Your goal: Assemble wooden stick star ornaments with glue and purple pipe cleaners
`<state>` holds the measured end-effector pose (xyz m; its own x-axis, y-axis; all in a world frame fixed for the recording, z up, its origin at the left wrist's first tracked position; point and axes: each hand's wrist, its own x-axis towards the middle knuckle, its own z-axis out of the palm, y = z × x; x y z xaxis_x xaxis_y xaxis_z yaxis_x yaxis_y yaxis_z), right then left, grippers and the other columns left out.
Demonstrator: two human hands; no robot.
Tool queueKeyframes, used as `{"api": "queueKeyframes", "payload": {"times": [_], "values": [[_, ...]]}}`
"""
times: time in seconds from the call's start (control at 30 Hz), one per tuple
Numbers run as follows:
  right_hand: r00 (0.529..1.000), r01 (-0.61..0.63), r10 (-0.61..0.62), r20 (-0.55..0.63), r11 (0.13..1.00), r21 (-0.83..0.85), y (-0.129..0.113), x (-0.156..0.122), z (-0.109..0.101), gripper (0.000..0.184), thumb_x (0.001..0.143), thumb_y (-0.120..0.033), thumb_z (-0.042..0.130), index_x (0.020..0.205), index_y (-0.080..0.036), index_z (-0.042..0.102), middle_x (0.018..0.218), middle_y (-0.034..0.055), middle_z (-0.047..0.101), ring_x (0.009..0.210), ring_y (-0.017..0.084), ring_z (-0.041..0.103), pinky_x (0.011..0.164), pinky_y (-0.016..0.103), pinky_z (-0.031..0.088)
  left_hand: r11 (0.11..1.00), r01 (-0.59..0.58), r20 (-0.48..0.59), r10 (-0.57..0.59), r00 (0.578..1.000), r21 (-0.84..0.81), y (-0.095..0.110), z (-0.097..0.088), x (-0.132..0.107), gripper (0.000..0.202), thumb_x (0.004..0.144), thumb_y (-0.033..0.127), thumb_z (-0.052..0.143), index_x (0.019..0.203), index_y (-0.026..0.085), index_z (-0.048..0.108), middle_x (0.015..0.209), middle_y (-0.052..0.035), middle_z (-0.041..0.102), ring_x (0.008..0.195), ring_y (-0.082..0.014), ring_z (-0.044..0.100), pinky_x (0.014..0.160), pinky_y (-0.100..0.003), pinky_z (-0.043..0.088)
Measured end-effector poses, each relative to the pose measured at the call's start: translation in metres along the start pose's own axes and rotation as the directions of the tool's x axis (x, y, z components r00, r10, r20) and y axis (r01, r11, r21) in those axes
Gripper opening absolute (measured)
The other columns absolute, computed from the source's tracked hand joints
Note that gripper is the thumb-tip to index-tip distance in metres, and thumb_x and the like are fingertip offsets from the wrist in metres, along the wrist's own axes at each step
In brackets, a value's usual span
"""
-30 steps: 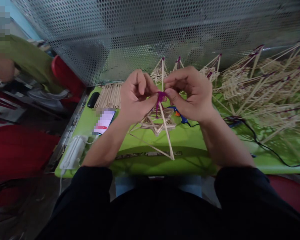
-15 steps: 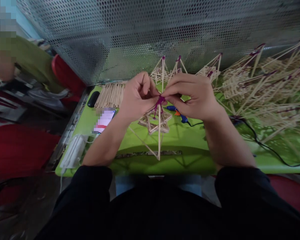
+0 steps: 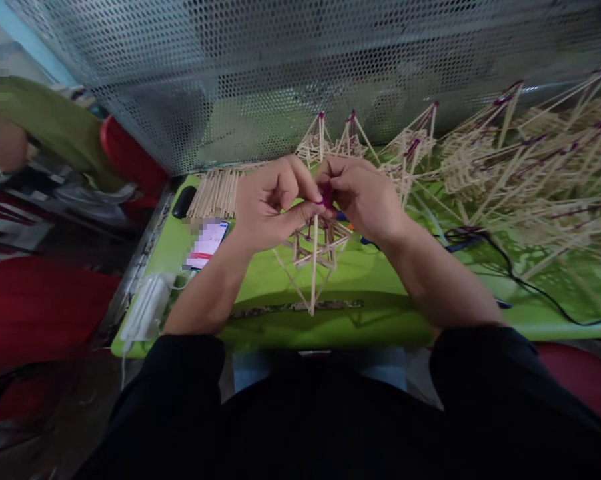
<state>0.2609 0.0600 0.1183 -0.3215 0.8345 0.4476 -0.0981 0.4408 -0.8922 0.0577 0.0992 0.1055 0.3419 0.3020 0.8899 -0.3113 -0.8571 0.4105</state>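
Over the middle of the green table, my left hand (image 3: 275, 203) and my right hand (image 3: 363, 197) meet with their fingertips pinched on a purple cord (image 3: 327, 193). The cord sits at the upper joint of a stick frame (image 3: 313, 267), made of thin pale sticks with a star-shaped part at its core. Long sticks slope from the joint down to a point near the table's front edge. Fingers cover much of the cord, so how it is wound or knotted cannot be made out. Behind my right hand, a blue glue gun (image 3: 369, 244) lies mostly hidden.
Loose sticks (image 3: 214, 193) lie beside a black rounded object (image 3: 184, 202). A phone (image 3: 207, 245) and a white power bank or adapter (image 3: 147, 307) rest on the left of the table (image 3: 380, 320). Several stick frames (image 3: 530, 167) crowd the right, near a black cable (image 3: 513, 270). A perforated metal panel (image 3: 280, 60) stands behind.
My right hand has come lower and curled in closer to my left. The frame has turned a little, and its star part now shows at a different angle.
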Motion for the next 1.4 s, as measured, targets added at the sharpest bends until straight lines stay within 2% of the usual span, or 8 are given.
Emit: {"api": "queueKeyframes", "payload": {"times": [0.23, 0.43, 0.63, 0.77, 0.9, 1.07, 1.23, 1.4], "values": [[0.992, 0.103, -0.099, 0.077, 0.994, -0.043, -0.016, 0.001, -0.026, 0.054, 0.093, -0.077, 0.093, 0.117, -0.031, 0.081, 0.084, 0.0002, 0.071, 0.068, 0.021, 0.060, 0.061, 0.041, 0.053, 0.998, 0.050, -0.059, -0.052, 0.997, -0.040, -0.004, -0.004, 0.002, 0.071, 0.099, 0.060, 0.108, 0.086, 0.025, 0.047, 0.095, 0.0009, 0.078, 0.072, -0.0154, 0.081, 0.060, -0.034, 0.073], [0.990, 0.076, -0.062, 0.127, 0.991, -0.106, -0.036, -0.007, -0.024, 0.039, 0.093, -0.054, 0.110, 0.094, -0.025, 0.084, 0.084, 0.0029, 0.080, 0.076, 0.019, 0.069, 0.064, 0.034, 0.054, 1.000, 0.003, -0.070, -0.003, 0.998, 0.001, -0.003, -0.002, 0.004, 0.073, 0.098, 0.056, 0.109, 0.083, 0.023, 0.046, 0.093, 0.0017, 0.078, 0.074, -0.0127, 0.077, 0.061, -0.030, 0.067], [0.996, -0.053, 0.062, -0.059, 0.987, 0.149, -0.022, 0.000, -0.007, 0.028, 0.096, -0.040, 0.099, 0.085, -0.024, 0.080, 0.063, -0.0048, 0.061, 0.054, 0.010, 0.043, 0.050, 0.027, 0.033, 0.998, 0.030, -0.006, -0.031, 1.000, -0.060, -0.001, -0.001, 0.000, 0.060, 0.109, 0.053, 0.101, 0.090, 0.024, 0.051, 0.100, 0.0025, 0.076, 0.079, -0.0126, 0.081, 0.071, -0.034, 0.077], [0.992, -0.118, 0.123, -0.011, 0.970, 0.210, -0.023, 0.000, -0.010, 0.033, 0.093, -0.051, 0.101, 0.092, -0.023, 0.083, 0.075, -0.0006, 0.072, 0.059, 0.012, 0.055, 0.052, 0.029, 0.040, 0.998, -0.015, -0.028, 0.013, 1.000, -0.054, -0.005, -0.004, -0.001, 0.059, 0.106, 0.049, 0.103, 0.089, 0.025, 0.052, 0.098, 0.0021, 0.075, 0.082, -0.0140, 0.082, 0.071, -0.034, 0.077], [0.994, -0.062, 0.054, 0.091, 0.994, 0.093, -0.032, -0.003, -0.015, 0.032, 0.086, -0.039, 0.110, 0.094, -0.021, 0.085, 0.082, 0.0027, 0.079, 0.071, 0.015, 0.066, 0.061, 0.029, 0.047, 0.999, 0.041, -0.008, -0.041, 0.999, -0.008, -0.001, -0.003, -0.001, 0.052, 0.111, 0.049, 0.097, 0.090, 0.025, 0.057, 0.099, 0.0005, 0.077, 0.081, -0.0156, 0.083, 0.071, -0.038, 0.079], [0.998, -0.054, 0.059, -0.030, 0.989, 0.138, -0.026, -0.001, -0.013, 0.021, 0.092, -0.027, 0.097, 0.084, -0.023, 0.078, 0.063, -0.0069, 0.050, 0.056, 0.009, 0.032, 0.052, 0.028, 0.024, 0.998, 0.042, -0.013, -0.043, 0.999, -0.048, 0.007, 0.001, 0.001, 0.060, 0.113, 0.043, 0.094, 0.086, 0.024, 0.044, 0.098, 0.0005, 0.077, 0.077, -0.0124, 0.083, 0.064, -0.030, 0.078], [0.975, -0.102, 0.152, -0.161, 0.953, 0.285, -0.021, 0.003, -0.017, 0.044, 0.092, -0.051, 0.104, 0.080, -0.026, 0.070, 0.075, -0.0009, 0.056, 0.064, 0.013, 0.040, 0.049, 0.029, 0.029, 0.995, 0.095, 0.000, -0.095, 0.995, 0.002, 0.000, -0.004, -0.004, 0.049, 0.110, 0.048, 0.099, 0.092, 0.024, 0.060, 0.100, 0.0000, 0.074, 0.080, -0.0141, 0.081, 0.072, -0.039, 0.084], [0.993, -0.093, 0.082, 0.080, 0.985, 0.148, -0.030, 0.000, -0.023, 0.063, 0.080, -0.075, 0.114, 0.102, -0.023, 0.086, 0.088, 0.0023, 0.076, 0.066, 0.013, 0.055, 0.052, 0.031, 0.041, 0.998, 0.055, -0.008, -0.055, 0.998, 0.027, -0.009, -0.009, -0.004, 0.050, 0.110, 0.054, 0.098, 0.092, 0.024, 0.063, 0.100, 0.0001, 0.074, 0.082, -0.0148, 0.080, 0.078, -0.042, 0.083]]}}
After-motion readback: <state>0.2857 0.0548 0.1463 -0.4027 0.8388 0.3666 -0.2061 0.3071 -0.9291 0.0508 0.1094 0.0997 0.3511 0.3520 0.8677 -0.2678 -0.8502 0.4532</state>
